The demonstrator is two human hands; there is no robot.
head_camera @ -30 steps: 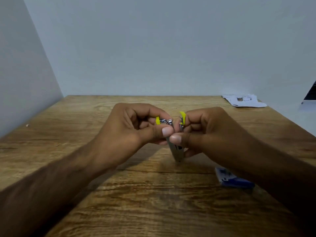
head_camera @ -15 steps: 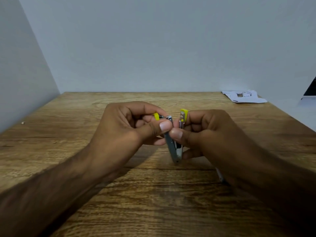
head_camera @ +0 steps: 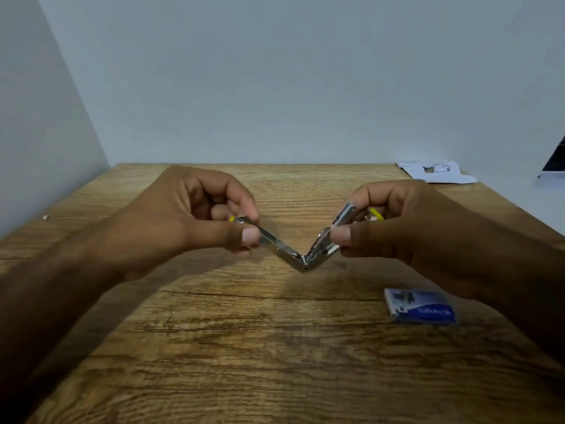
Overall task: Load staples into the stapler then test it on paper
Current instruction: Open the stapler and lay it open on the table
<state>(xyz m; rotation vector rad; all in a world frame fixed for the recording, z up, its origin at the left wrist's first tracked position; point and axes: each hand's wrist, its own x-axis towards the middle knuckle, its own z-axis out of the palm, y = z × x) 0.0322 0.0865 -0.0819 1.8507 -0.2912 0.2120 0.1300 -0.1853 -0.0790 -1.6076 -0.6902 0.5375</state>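
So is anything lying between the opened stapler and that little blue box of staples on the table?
Nothing visible does. The stapler, spread into a V, is held by the left hand and right hand. Only bare table shows between it and the blue staple box beneath the right wrist.

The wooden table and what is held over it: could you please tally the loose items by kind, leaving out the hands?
Stapler, opened in a V between the left hand and right hand: 1
Blue staple box: 1
White paper at the far right: 1
Tiny unidentifiable speck at the left edge: 1
Total: 4
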